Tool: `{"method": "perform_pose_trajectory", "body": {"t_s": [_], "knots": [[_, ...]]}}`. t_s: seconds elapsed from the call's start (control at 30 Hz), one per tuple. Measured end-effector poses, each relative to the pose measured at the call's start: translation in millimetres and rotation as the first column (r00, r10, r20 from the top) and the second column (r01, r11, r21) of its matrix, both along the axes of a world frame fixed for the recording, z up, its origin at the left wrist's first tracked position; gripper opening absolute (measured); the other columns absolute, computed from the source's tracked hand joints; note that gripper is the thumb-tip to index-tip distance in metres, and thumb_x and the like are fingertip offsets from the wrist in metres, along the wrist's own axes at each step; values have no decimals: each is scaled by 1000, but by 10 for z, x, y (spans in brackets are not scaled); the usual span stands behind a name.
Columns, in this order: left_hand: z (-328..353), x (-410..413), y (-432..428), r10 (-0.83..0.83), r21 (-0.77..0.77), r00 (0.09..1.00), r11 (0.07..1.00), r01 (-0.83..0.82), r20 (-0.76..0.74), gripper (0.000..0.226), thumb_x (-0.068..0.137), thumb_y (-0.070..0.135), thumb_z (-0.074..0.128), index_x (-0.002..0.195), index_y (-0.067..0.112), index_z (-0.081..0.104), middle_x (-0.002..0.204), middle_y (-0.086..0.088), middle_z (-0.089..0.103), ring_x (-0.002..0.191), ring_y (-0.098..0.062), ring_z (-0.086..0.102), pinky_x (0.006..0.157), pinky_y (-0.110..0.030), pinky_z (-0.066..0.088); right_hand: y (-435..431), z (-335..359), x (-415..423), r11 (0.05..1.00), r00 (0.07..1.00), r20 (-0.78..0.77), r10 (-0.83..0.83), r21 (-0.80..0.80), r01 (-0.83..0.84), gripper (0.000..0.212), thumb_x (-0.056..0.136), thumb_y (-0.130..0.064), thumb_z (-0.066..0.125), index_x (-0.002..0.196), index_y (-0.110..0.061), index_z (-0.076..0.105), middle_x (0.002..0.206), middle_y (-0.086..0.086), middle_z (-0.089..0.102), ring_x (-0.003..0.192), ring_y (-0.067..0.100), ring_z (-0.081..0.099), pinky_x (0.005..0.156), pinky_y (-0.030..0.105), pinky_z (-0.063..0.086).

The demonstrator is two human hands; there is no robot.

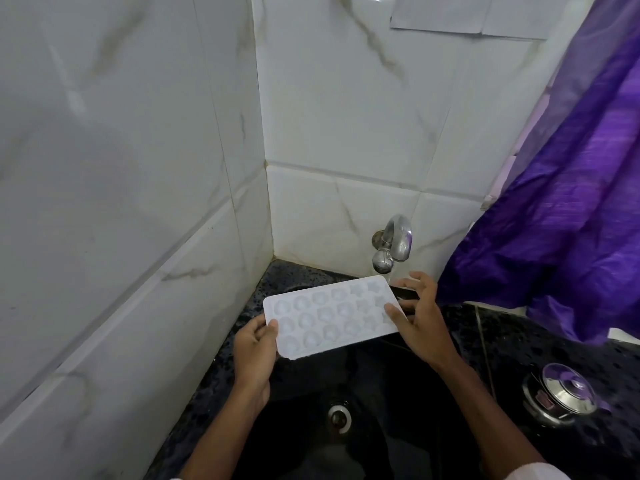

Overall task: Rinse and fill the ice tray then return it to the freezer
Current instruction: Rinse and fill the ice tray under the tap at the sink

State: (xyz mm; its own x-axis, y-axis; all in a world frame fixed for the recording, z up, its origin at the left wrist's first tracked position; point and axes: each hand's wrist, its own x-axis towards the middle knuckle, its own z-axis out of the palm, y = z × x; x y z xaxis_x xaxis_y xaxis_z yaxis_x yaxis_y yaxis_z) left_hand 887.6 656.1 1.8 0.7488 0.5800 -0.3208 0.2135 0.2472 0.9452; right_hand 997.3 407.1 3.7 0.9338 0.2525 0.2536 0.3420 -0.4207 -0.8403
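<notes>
Ice tray (332,318): white, cavities up, held in the air over the black sink (388,382), just below and left of the tap (393,244). The far right corner of the tray sits almost under the tap's spout. Cavities are rounded at the end away from the tap and star-shaped at the end near it. Cannot tell whether they hold water, or whether the tap is running.

Left hand (256,348): clamped on the short end of the tray farthest from the tap, thumb on the top face, fingers under the rim.

Right hand (420,317): grips the short end nearest the tap, directly below the spout. Thumb lies on the top face, the other fingers spread and curl past the tray's edge; their contact underneath is hidden.

Sink drain (339,419): well below the tap, under the tray, between the two forearms.

Bench (509,344): black speckled stone, runs around the sink on both sides of the tap.

Steel pot (561,396) with a glass lid: on the bench, lower right of the tap, well apart from the tray.

Purple curtain (571,202): hangs right of the tap, reaching the bench.

Marbled white wall tiles (346,116) behind and left of the tap. A paper sheet (440,12) is stuck high above it, its text cut off.
</notes>
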Motion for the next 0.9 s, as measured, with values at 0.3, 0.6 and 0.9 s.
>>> {"method": "perform_pose_trajectory", "body": {"t_s": [0.3, 0.6, 0.9], "knots": [[72, 5, -1, 7, -20, 1000, 1000, -6, 26, 18, 103, 9, 50, 113, 10, 65, 95, -4, 76, 84, -20, 73, 65, -31, 58, -8, 19, -65, 947, 986, -3, 167, -278, -161, 85, 72, -47, 82, 138, -15, 36, 133, -55, 14, 120, -23, 35, 102, 19, 33], [71, -30, -28, -16, -13, 998, 1000, 17, 55, 18, 103, 9, 51, 113, 11, 66, 93, -1, 77, 82, -16, 75, 61, -26, 60, -75, 122, 8, 841, 967, -62, 245, -482, -244, 113, 69, -63, 77, 149, -47, -1, 146, -19, 43, 129, 8, 41, 107, 35, 37], [70, -36, -103, -28, 13, 997, 1000, 27, 69, 20, 103, 9, 51, 117, 9, 65, 93, 1, 77, 79, -11, 75, 60, -25, 60, -130, 55, 17, 817, 966, 2, 258, -534, -217, 100, 79, -66, 64, 154, -33, 6, 156, -17, 29, 136, 11, 35, 110, 38, 37]]}}
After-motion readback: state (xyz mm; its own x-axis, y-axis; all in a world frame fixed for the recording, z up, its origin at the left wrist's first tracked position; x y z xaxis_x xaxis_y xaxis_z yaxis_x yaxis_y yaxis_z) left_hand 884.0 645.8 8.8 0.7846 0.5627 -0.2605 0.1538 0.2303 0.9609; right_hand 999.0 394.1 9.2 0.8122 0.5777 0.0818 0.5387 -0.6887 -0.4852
